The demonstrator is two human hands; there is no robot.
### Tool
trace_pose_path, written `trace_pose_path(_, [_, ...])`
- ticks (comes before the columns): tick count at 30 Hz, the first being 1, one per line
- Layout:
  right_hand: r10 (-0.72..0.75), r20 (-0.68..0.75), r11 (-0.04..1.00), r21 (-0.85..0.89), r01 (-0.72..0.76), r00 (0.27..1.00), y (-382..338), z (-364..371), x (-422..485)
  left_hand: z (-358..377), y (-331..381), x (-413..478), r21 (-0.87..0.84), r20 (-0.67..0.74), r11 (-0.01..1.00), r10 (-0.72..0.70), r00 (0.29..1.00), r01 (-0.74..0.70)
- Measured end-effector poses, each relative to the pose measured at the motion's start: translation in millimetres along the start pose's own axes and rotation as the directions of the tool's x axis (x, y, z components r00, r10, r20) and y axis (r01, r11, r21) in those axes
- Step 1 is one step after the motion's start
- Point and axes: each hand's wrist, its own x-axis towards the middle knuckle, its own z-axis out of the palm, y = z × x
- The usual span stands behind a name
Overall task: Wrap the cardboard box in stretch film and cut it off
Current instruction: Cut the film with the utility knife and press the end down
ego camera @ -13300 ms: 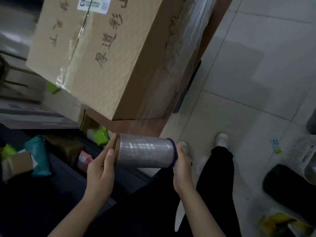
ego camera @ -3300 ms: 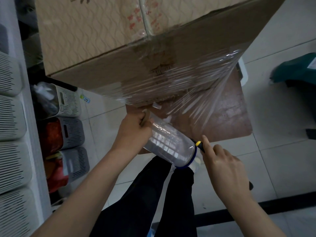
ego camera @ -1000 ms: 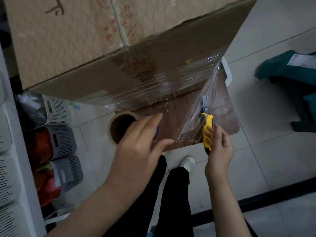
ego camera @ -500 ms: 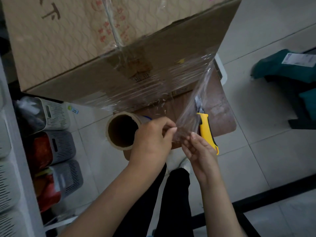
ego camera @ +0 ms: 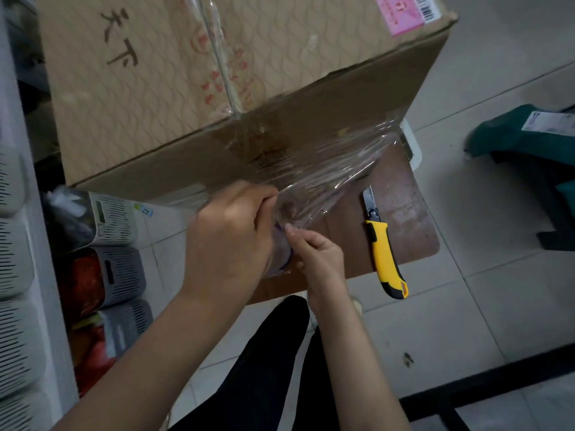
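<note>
A large cardboard box [ego camera: 236,76] stands on a brown wooden stool [ego camera: 401,219]; clear stretch film [ego camera: 329,169] covers its near side. A loose tail of the film runs down to my hands. My left hand [ego camera: 230,244] pinches this tail by its upper edge and hides most of the film roll [ego camera: 281,256], of which only a blue-rimmed end shows. My right hand [ego camera: 317,256] pinches the tail just below. A yellow utility knife [ego camera: 384,253] with its blade out lies on the stool, right of my hands, held by neither hand.
Grey slotted baskets [ego camera: 115,219] with goods stand on the floor at the left, beside a pale shelf unit [ego camera: 18,244]. Green parcels [ego camera: 525,135] lie on the tiled floor at the right. My dark-trousered legs [ego camera: 267,362] are below the stool.
The knife has left my right hand and lies on the stool. Both hands have closed in on the film tail, and my left hand has come over the roll.
</note>
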Motion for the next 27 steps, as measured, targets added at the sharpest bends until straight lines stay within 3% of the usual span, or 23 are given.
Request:
trace_pose_path(6, [0.045,0.006,0.996,-0.077,-0.045,0.999,-14.8,15.0,19.2,8.8,-14.7,-3.2,0.025,-0.08,0.997,0.069,0.994,-0.067])
trace_pose_path(12, [-0.013,0.08,0.996,-0.091,0.021,0.997,-23.8,30.1,33.5,8.9,-22.3,-0.7,0.039,-0.109,0.995,0.095,0.99,-0.091])
trace_pose_path(23, [-0.169,0.008,0.975,-0.146,0.168,0.986,-6.1,44.1,55.7,8.2,-33.9,9.1,0.083,-0.171,0.988,0.142,0.975,-0.129])
trace_pose_path(27, [-0.239,-0.008,0.937,-0.265,0.228,0.971,2.4,43.6,60.1,3.5,-36.6,5.8,0.121,-0.237,0.989,0.116,0.965,-0.089])
